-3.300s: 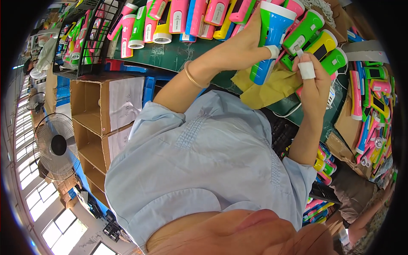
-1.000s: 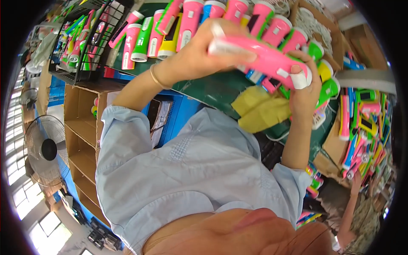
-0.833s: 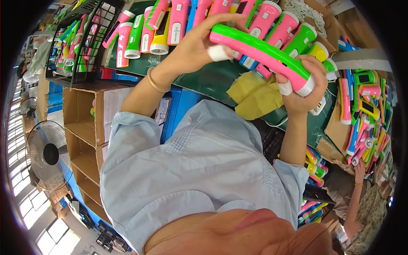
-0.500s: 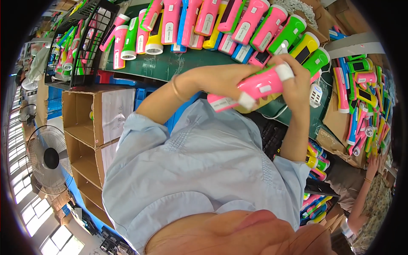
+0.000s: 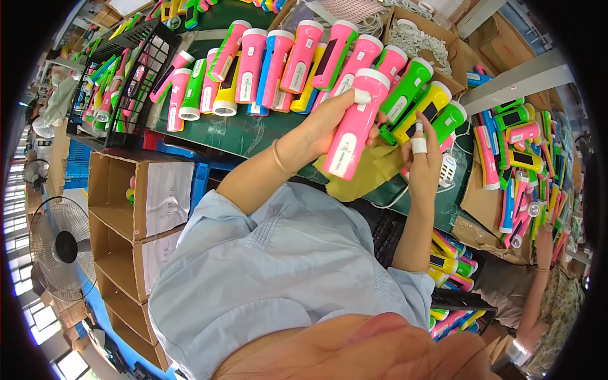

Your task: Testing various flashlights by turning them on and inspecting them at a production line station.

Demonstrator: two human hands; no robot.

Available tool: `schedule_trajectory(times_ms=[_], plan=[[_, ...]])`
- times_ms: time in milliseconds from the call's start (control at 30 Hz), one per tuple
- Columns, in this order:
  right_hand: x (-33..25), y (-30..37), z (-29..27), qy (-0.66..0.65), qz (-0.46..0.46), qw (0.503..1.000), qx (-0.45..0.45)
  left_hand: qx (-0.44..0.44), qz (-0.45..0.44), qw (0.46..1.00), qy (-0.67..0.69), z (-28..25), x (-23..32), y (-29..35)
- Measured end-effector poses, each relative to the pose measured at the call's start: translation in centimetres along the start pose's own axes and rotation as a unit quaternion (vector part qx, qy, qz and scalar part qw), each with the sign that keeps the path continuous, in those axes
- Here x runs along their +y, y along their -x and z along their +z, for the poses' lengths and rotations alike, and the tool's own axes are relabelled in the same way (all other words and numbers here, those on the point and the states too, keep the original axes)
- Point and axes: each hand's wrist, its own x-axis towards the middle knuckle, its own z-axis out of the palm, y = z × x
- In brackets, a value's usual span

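Note:
A pink flashlight (image 5: 356, 130) with a white rim is tilted upright in my left hand (image 5: 332, 120), whose thumb has a white wrap and presses near its head. My right hand (image 5: 423, 158) is raised just right of it, fingers apart and one wrapped in white. A yellow cloth (image 5: 361, 174) hangs below the flashlight, reaching close to my right hand; whether that hand touches it is unclear. Behind, several pink, green, yellow and blue flashlights (image 5: 253, 66) stand in a row on the green table (image 5: 221, 136). A green flashlight (image 5: 405, 95) is near my right fingers.
A black crate (image 5: 136, 82) of flashlights stands at the left, above cardboard compartments (image 5: 117, 190). A white power strip (image 5: 447, 170) with a cable lies right of my right hand. More flashlights fill a carton (image 5: 481, 202) at the right, where another person's hand (image 5: 544, 244) reaches in. A fan (image 5: 63, 247) stands left.
The pink flashlight has turned from lying across both hands to a steep tilt in my left hand. My right hand has come off it, and the yellow cloth shows more.

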Motion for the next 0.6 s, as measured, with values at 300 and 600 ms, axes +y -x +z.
schedule_trajectory(times_ms=[300, 600], plan=[[0.5, -1.5, -2.5, -0.160, 0.037, 0.986, 0.006, 0.216, 0.375, 0.674, -0.598, 3.0, 4.9, -1.8], [-1.1, -2.6, 0.6, -0.046, -0.055, 0.997, -0.016, 0.094, 0.167, 0.921, -0.339, 2.5, 6.4, -2.7]])
